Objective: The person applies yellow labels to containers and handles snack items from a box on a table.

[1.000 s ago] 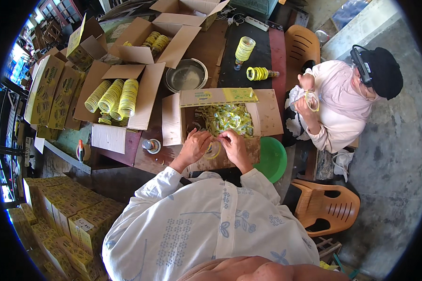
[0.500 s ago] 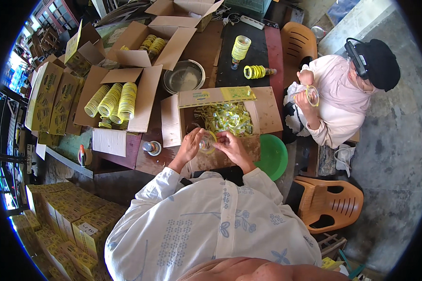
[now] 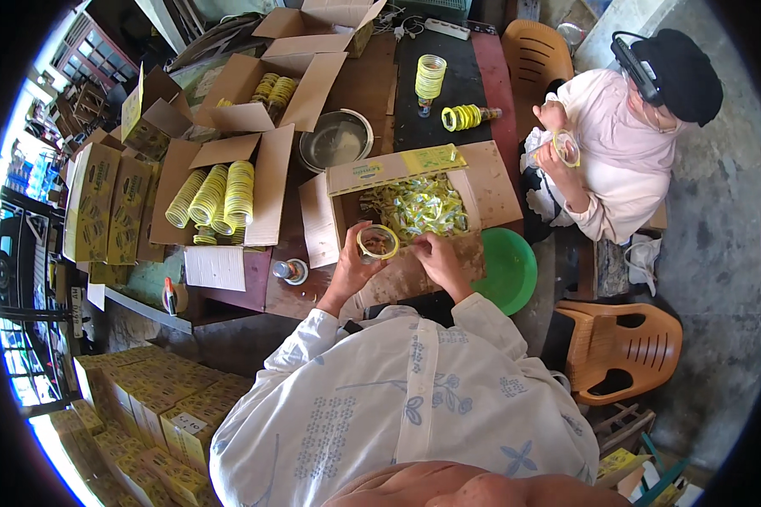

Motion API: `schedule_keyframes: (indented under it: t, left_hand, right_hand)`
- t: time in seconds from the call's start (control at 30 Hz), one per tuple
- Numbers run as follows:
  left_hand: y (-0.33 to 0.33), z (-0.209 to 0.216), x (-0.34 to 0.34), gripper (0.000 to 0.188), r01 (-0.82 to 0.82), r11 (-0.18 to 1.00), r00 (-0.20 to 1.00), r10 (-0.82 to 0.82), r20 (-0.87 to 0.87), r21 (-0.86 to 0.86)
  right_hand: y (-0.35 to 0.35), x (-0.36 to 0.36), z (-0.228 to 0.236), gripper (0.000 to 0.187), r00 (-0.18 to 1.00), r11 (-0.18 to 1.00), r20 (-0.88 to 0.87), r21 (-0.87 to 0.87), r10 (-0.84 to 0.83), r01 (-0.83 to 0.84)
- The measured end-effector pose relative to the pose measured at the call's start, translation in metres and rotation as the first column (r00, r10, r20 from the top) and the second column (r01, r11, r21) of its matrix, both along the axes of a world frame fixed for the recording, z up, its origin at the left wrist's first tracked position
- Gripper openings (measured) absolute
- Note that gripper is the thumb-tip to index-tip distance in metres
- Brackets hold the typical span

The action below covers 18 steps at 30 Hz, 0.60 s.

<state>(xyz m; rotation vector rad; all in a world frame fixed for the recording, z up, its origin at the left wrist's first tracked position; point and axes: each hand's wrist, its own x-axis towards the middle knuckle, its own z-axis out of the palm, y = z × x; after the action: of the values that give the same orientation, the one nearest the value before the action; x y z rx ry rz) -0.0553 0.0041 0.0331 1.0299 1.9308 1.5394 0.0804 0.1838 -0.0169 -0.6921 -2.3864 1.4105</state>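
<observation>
In my left hand [image 3: 353, 266] is a clear plastic cup [image 3: 364, 255] with a yellow rim, its mouth tipped up toward me. The fingers wrap round its left side and base. My right hand [image 3: 440, 264] is beside the cup, just over the near edge of an open cardboard box [image 3: 389, 179]. Its thumb and fingers are pinched together; whatever is between them is too small to make out. Several shiny yellow-green packets [image 3: 423, 207] fill the box just beyond both hands.
Left stands a carton [image 3: 279, 169] with stacks of yellow-rimmed cups [image 3: 239, 194]. A metal bowl [image 3: 336, 142], a small jar [image 3: 291, 271] and a green basin [image 3: 516, 270] surround the box. At right, a person [image 3: 617, 144] holds another cup. Orange chairs [image 3: 621, 351] stand at right.
My right hand has let go of the cup's rim and moved slightly right. My left hand still holds the cup, now turned with its mouth more upward. The whole view has shifted a little.
</observation>
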Motion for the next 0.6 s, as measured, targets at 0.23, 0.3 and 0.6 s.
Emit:
schedule_keyframes:
  t: [0.23,0.3,0.6]
  left_hand:
    - [0.001,-0.007,0.003,0.083,-0.143,0.987,0.986,0.135,-0.096,-0.074]
    - [0.002,-0.006,0.005,0.082,-0.133,0.988,0.986,0.124,-0.107,-0.082]
    - [0.008,-0.013,0.015,0.076,-0.21,0.977,0.961,0.197,-0.194,-0.048]
  right_hand:
    - [-0.023,0.013,-0.001,0.033,0.96,0.841,0.17,0.532,-0.22,0.099]
    - [-0.024,0.012,-0.006,0.031,0.958,0.894,0.177,0.428,-0.224,0.13]
    - [-0.024,0.013,-0.007,0.016,0.973,0.939,0.077,0.288,-0.217,0.187]
